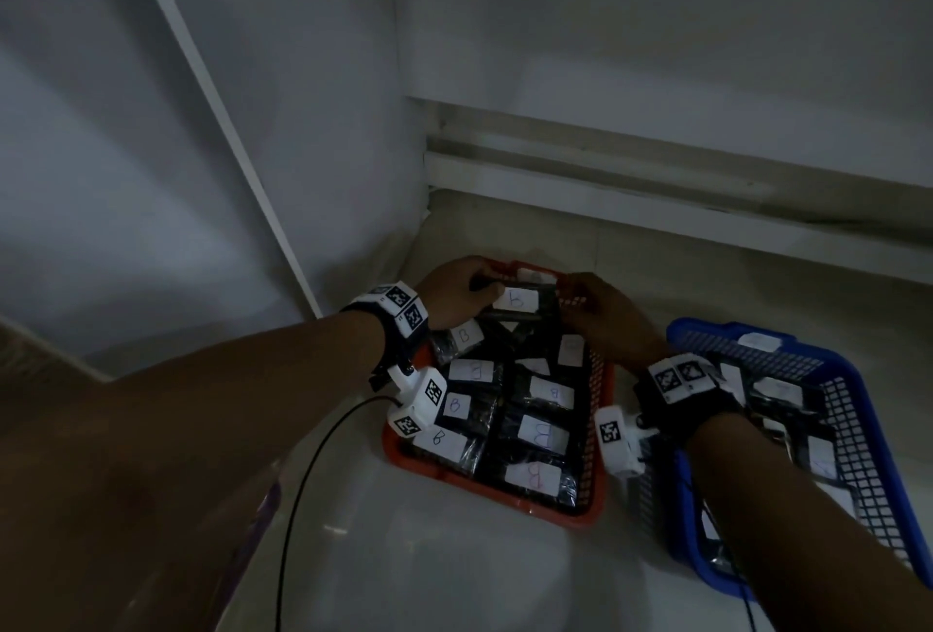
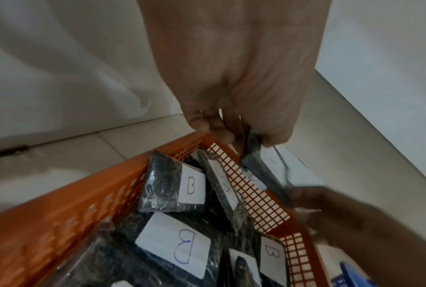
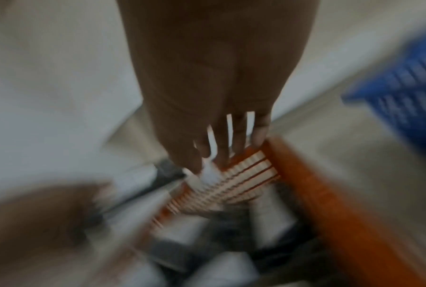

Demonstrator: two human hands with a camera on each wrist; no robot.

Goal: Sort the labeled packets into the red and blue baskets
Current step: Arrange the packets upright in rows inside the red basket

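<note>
A red basket (image 1: pixel 505 494) (image 2: pixel 84 194) (image 3: pixel 330 194) sits in the middle of the floor, filled with several black packets with white "B" labels (image 1: pixel 542 432) (image 2: pixel 177 244). My left hand (image 1: pixel 454 293) (image 2: pixel 241 136) grips the left end of one black "B" packet (image 1: pixel 515 300) (image 2: pixel 256 155) (image 3: pixel 167 172) over the basket's far edge. My right hand (image 1: pixel 590 313) (image 2: pixel 354 223) (image 3: pixel 207 155) pinches its right end between thumb and forefinger, its other fingers straight by the rim. The blue basket (image 1: pixel 707 331) (image 3: pixel 403 97) stands to the right, holding several labelled packets.
White walls meet in a corner just behind the red basket, and a low ledge (image 1: pixel 656 187) runs along the back. A thin black cable (image 1: pixel 313 454) trails from my left wrist across the pale floor.
</note>
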